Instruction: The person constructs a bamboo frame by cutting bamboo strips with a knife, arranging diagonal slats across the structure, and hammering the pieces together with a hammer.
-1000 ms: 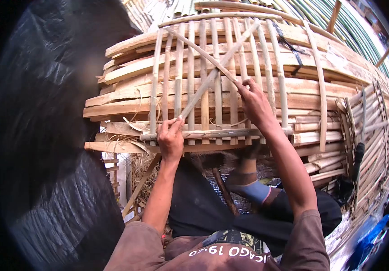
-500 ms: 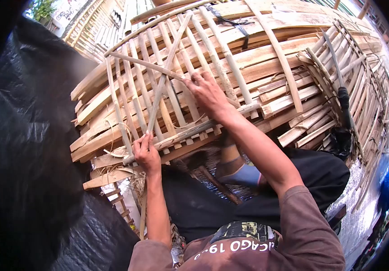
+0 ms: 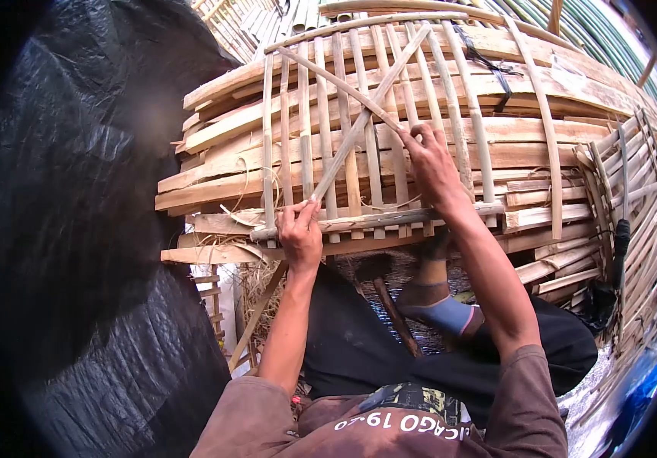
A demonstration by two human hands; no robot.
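A slatted bamboo panel (image 3: 305,126) leans on stacked split wood, its upright slats running into a round lower rail (image 3: 374,223). Two strips cross over the slats in an X. My left hand (image 3: 300,231), fingers closed, pinches the low end of one diagonal strip (image 3: 344,153) near the lower rail. With its fingers closed, my right hand (image 3: 434,166) grips the lower right end of the other diagonal strip (image 3: 328,81). That strip lies over the first where they cross. Whether the strip ends are fastened cannot be seen.
Split wood planks (image 3: 214,195) are stacked behind the panel. Black plastic sheeting (image 3: 107,252) hangs at the left. A long blade with a black handle (image 3: 621,238) rests against more slatwork (image 3: 653,221) at the right. Below, a wooden-handled tool (image 3: 399,320) lies by my foot (image 3: 443,311).
The camera view has shifted, so the panel and both hands appear farther right and slightly lower. Both hands keep their hold on the same strip ends.
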